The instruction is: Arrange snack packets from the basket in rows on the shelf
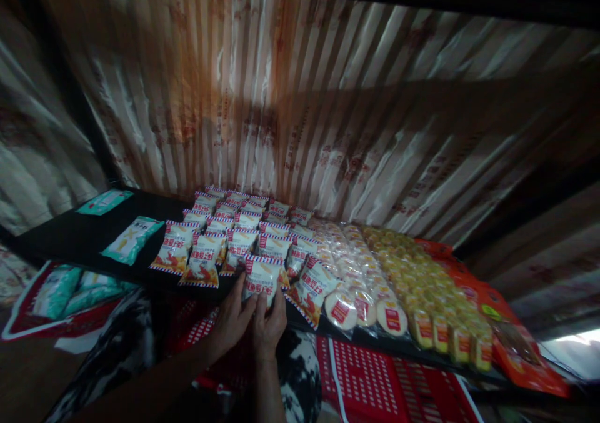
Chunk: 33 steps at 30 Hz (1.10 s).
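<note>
Both my hands close round one small snack bag (260, 278), white with a red-and-blue striped top edge, at the front edge of the black shelf (154, 270). My left hand (233, 317) grips its left side and lower edge. Fingers of my right hand (270, 323) press on the lower right part. Matching snack bags (202, 257) stand in several rows behind and to the left. Just right of my right hand leans another such bag (313, 288). The held bag hides part of the bags behind it.
Round wrapped biscuits (340, 309), yellow wrapped cakes (440, 330) and orange packets (515, 348) fill the shelf's right side. Two teal packets (132, 238) lie at left. Below are a red basket (23, 307) with teal packets and red baskets (368, 379). Corrugated sheeting (300, 98) rises behind.
</note>
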### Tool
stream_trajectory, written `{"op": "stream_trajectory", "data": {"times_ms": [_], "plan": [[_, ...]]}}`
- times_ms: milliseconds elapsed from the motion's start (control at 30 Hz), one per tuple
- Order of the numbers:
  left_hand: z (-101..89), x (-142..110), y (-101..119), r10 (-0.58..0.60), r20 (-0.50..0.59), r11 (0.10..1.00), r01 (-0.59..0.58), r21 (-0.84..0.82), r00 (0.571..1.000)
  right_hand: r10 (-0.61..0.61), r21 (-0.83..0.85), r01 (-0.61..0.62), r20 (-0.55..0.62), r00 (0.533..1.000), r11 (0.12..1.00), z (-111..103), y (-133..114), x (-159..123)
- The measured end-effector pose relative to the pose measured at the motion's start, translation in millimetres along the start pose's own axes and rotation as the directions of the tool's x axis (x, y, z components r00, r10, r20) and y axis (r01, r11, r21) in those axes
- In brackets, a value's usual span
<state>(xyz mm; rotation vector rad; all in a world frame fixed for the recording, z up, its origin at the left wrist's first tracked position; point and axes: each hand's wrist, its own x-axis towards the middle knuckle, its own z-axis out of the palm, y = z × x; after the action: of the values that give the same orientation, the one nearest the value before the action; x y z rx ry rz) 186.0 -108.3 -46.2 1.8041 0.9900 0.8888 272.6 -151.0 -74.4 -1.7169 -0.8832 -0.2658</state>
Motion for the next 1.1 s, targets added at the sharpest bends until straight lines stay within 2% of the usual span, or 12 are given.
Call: {"op": "stream_trajectory", "data": {"times_ms": [167,400,667,933,1100], "plan": [[4.1,3.1,2.4,0.020,-0.006,1.000,-0.020,-0.012,1.000,-0.040,-0.016,0.039,-0.030,0.999,0.999,-0.8,3.1,3.3],[8.5,7.7,3.8,0.026,0.009,1.000,-0.026,0.002,1.000,-0.021,-0.037,0.019,-0.035,0.999,0.999,-0.8,1.8,7.7],[9.7,9.7,3.3,0.041,-0.024,0.999,-0.040,0.026,0.999,-0.153,-0.054,0.149,-0.082,0.985,0.987,-1.5,1.2,13.2],[13.3,13.7,5.4,0.040,0.009,0.999,-0.040,0.010,0.999,-0.158,-0.039,0.155,-0.085,0.984,0.987,-4.8,-1.9,20.9],[16.0,16.0,5.2,0.029,-0.010,0.999,-0.029,0.025,1.000,-0.155,-0.044,0.151,-0.088,0.984,0.988,-2.7,0.1,21.7]]}}
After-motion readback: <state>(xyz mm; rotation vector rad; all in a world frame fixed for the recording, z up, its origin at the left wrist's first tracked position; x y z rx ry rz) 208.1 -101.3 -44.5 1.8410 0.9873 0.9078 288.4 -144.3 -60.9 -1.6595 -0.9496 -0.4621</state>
